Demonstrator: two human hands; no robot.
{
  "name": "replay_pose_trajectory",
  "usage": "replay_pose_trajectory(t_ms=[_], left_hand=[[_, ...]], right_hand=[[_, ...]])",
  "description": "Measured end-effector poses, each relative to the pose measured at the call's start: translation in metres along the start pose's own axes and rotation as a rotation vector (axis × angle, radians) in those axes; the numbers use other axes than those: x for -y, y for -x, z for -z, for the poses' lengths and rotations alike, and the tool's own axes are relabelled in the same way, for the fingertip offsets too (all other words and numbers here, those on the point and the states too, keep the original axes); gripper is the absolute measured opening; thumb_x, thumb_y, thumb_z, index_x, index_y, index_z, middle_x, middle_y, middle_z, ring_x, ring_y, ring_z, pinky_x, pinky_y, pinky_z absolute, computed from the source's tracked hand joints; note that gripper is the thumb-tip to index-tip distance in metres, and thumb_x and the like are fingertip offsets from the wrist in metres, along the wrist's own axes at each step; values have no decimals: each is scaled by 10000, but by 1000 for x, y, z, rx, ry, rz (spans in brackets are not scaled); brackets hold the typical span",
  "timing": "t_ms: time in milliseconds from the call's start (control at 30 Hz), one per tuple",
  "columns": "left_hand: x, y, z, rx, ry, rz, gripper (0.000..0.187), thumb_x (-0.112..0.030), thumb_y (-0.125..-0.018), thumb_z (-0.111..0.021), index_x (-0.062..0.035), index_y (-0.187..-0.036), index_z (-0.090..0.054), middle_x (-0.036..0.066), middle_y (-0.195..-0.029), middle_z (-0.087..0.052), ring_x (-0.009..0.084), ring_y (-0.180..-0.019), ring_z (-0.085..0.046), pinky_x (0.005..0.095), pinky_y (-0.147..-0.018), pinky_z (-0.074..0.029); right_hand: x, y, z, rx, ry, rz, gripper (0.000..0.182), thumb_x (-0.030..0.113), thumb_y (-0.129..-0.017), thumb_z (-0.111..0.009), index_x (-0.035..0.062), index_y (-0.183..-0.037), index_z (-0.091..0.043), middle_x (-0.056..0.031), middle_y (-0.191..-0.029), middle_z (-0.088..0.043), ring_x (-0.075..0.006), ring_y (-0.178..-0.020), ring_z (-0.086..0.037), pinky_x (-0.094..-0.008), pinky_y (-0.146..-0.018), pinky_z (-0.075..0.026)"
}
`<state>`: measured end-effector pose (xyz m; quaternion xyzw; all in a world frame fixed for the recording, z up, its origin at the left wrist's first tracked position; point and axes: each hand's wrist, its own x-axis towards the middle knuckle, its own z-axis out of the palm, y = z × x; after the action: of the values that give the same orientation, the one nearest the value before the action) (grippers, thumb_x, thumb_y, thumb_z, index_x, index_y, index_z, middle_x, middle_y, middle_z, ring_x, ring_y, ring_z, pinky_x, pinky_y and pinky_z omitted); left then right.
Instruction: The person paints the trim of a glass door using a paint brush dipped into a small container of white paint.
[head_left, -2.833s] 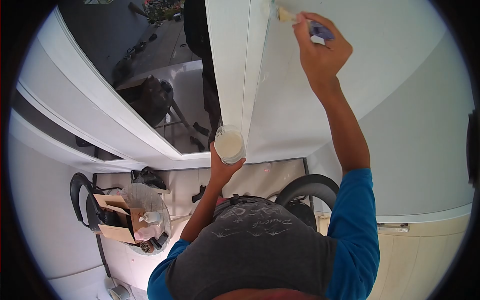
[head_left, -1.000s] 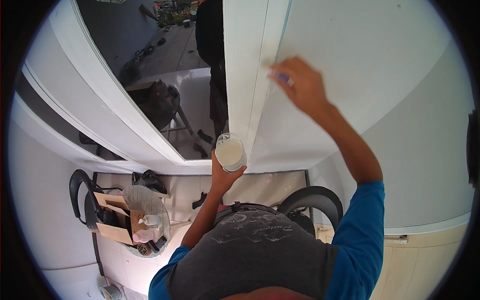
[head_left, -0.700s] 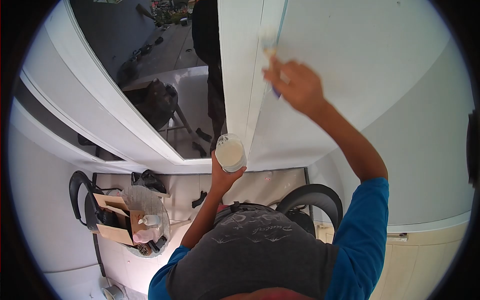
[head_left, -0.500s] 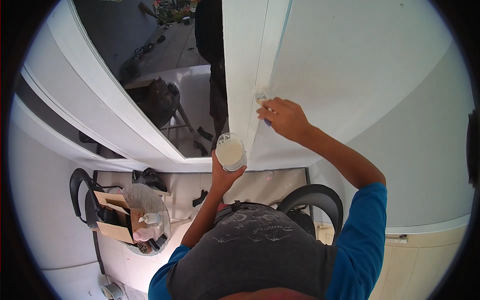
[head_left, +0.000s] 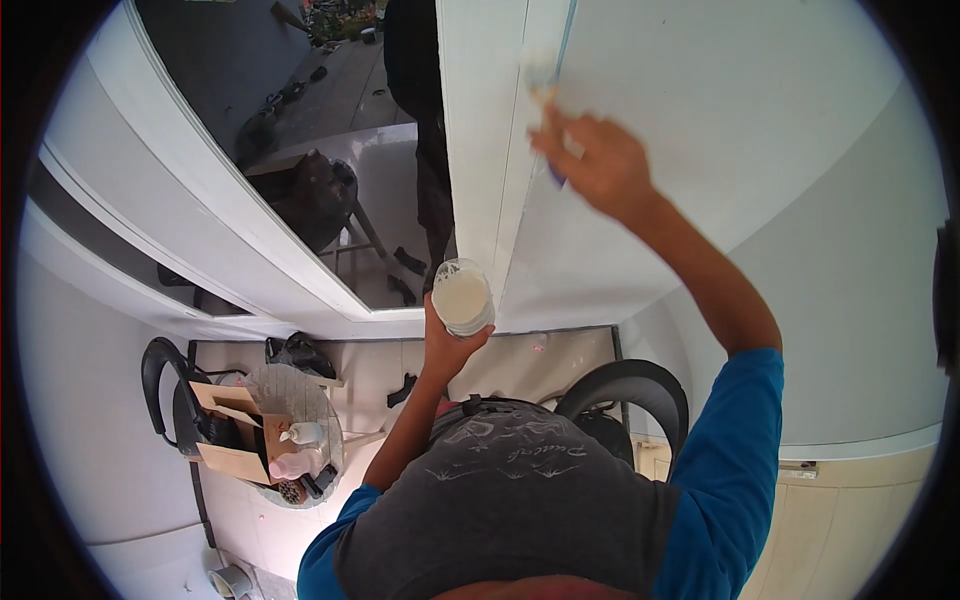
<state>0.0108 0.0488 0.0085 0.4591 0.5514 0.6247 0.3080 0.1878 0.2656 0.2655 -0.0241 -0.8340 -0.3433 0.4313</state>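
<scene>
My left hand point(head_left: 452, 348) is wrapped round a clear plastic cup point(head_left: 464, 298) of creamy white paint, held upright in front of my chest. Up and to the right, my right hand point(head_left: 600, 165) grips a paintbrush point(head_left: 545, 92), its fingers closed on the handle. The bristles are blurred by motion and overlap the white door frame point(head_left: 490, 130) close to its edge with the wall. A thin light-blue strip point(head_left: 567, 35) runs along that edge above the brush. Beside the frame on the left is a dark glass pane point(head_left: 330, 200) full of reflections.
At the lower left, a round table point(head_left: 330, 440) carries an open cardboard box point(head_left: 235, 460) and several bottles. A black chair point(head_left: 160, 385) stands beside it and another chair point(head_left: 640, 385) is near my right side. A grey bucket point(head_left: 232, 580) sits on the floor.
My right hand has moved up along the frame with the paintbrush, away from the cup. The left hand and its cup have stayed nearly in place.
</scene>
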Motion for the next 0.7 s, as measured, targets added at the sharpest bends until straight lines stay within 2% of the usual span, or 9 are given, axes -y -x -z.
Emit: replay_pose_trajectory(t_ms=[67,133,167,233,367,467,533,633,700], left_hand=[[4,0,0,-8,1,-7,883,-131,-705,-914,-19,-1381,-357,155,-1304,-544,262,-1235,-564,392,-1043,-465],[5,-1,0,-17,4,-15,882,-131,-707,-913,-19,-1380,-355,154,-1303,-545,261,-1236,-564,390,-1043,-466],[3,-2,0,-11,1,-13,882,-132,-707,-913,-20,-1380,-354,154,-1303,-544,260,-1235,-564,390,-1042,-466],[0,-3,0,-7,-3,-14,881,-133,-708,-913,-20,-1379,-353,154,-1302,-544,258,-1235,-565,390,-1040,-467],[-8,-3,-2,-3,8,2,875,-133,-708,-913,-22,-1373,-356,152,-1300,-544,257,-1235,-565,391,-1040,-467],[-6,-2,-4,10,-4,3,871,-134,-708,-914,-24,-1370,-357,152,-1295,-545,258,-1234,-565,392,-1039,-467],[-4,-3,-6,21,-11,1,871,-135,-708,-914,-25,-1369,-357,151,-1292,-546,259,-1232,-566,392,-1039,-467],[-2,-2,-6,17,8,-1,873,-133,-705,-917,-22,-1366,-358,152,-1288,-546,260,-1225,-568,394,-1038,-467],[-1,-3,-5,7,-6,-17,874,-132,-702,-919,-19,-1363,-358,154,-1285,-548,261,-1225,-569,393,-1040,-466]], right_hand=[[36,38,-10,131,-140,-15,212,171,-838,-731,136,-1048,-740,-51,-1059,-701,-169,-775,-657,-303,-618,-500],[68,70,-20,296,-349,-139,178,195,-853,-745,135,-1021,-738,-28,-1029,-696,-187,-808,-663,-325,-656,-517],[70,73,-24,296,-348,-137,178,195,-853,-745,135,-1021,-738,-28,-1029,-696,-187,-808,-663,-325,-656,-517],[68,69,-26,404,-493,-318,166,209,-876,-751,130,-1021,-742,-24,-965,-683,-222,-831,-664,-354,-692,-532],[6,-1,12,191,-453,-482,219,179,-870,-790,113,-1074,-746,-61,-929,-682,-260,-784,-648,-372,-672,-546],[-30,-44,39,-163,-337,-322,238,99,-847,-805,106,-1082,-766,-85,-1050,-737,-262,-834,-711,-324,-702,-586],[-42,-49,39,-208,-226,-176,231,119,-846,-802,128,-1075,-779,-72,-1078,-746,-231,-789,-706,-332,-708,-594],[-15,-11,14,-88,-111,-156,232,131,-827,-804,141,-1059,-784,-74,-1105,-745,-193,-731,-677,-327,-667,-576],[15,32,-4,4,-102,-124,291,138,-805,-797,143,-1095,-770,-106,-1150,-729,-176,-690,-622,-310,-579,-498]])
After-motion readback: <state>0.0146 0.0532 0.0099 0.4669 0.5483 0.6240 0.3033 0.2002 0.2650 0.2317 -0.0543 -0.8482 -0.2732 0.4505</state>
